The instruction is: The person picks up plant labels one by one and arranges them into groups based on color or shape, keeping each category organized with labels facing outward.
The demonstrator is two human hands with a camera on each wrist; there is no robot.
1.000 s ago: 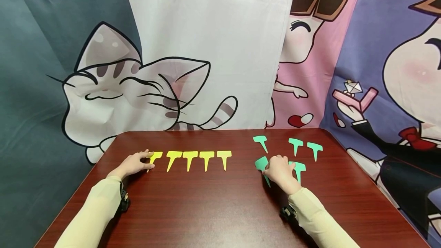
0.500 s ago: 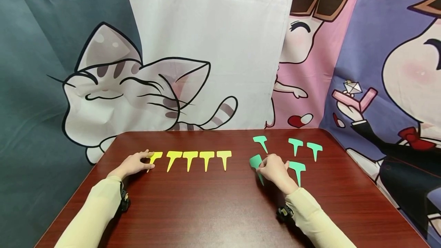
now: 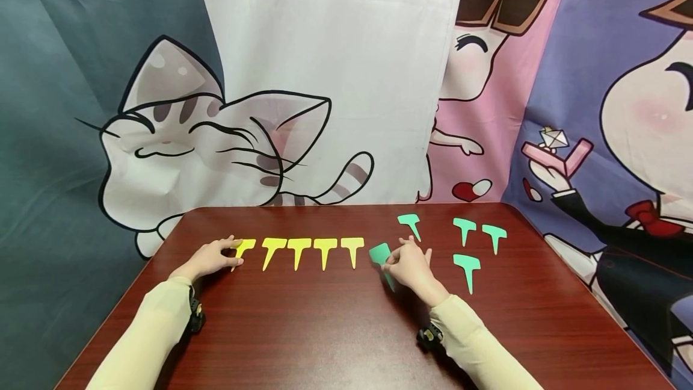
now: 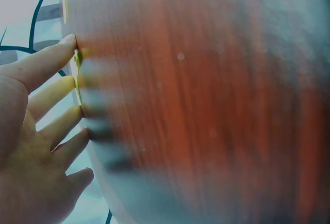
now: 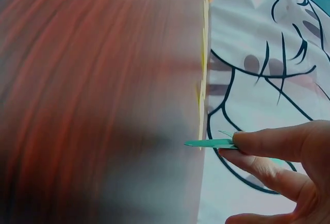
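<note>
My left hand [image 3: 207,259] rests at the left end of a row of yellow T-shaped plant labels. Its thumb and fingers touch the leftmost yellow label [image 3: 246,245]; in the left wrist view these fingers [image 4: 55,101] look fairly straight and spread. Between thumb and index finger, my right hand [image 3: 409,266] pinches a green T-shaped plant label [image 3: 380,253], slightly tilted, just right of the row's last yellow label [image 3: 352,244]. The right wrist view has this green label [image 5: 209,143] edge-on, stem pointing toward the table.
Other green labels lie behind and to the right: one at the back [image 3: 409,222], a pair farther right, and a nearer one [image 3: 468,263]. All are on a reddish-brown wooden table [image 3: 325,330]. A cartoon-printed cloth [image 3: 346,77] hangs behind it.
My right hand has carried the pinched green label leftward, away from the nearer green label and toward the yellow row. The left hand has stayed in place.
</note>
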